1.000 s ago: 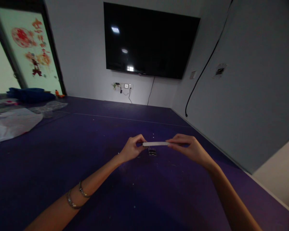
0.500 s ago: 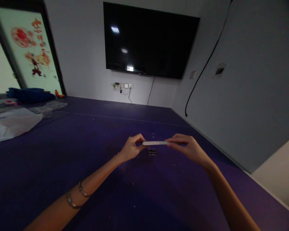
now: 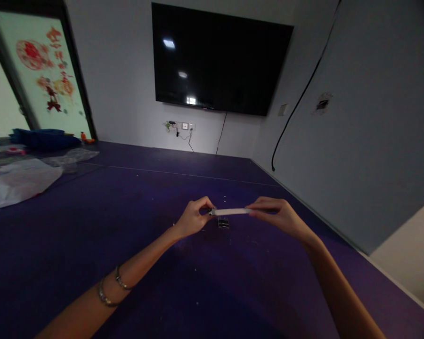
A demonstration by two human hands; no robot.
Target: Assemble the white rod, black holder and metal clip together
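Observation:
A slim white bar [image 3: 232, 212], its exact kind unclear, spans the space between my two hands above the purple floor. Finger and thumb of my right hand [image 3: 273, 212] pinch its right end. My left hand [image 3: 193, 217] is closed in a pinch on a small dark metallic piece [image 3: 212, 212] at the bar's left end. Whether that piece is joined to the bar or only touches it, I cannot tell. Just below the bar, a small dark patterned object [image 3: 223, 223] lies on the floor.
Crumpled white sheeting [image 3: 24, 181] and clear plastic [image 3: 72, 157] lie at the left, with a dark blue bundle [image 3: 44, 139] behind. A black cable [image 3: 297, 103] hangs down the right wall. A large television [image 3: 222, 61] is on the far wall.
The white bar and my right hand have shifted slightly to the right. The small metallic piece at my left fingertips now shows at the bar's left end.

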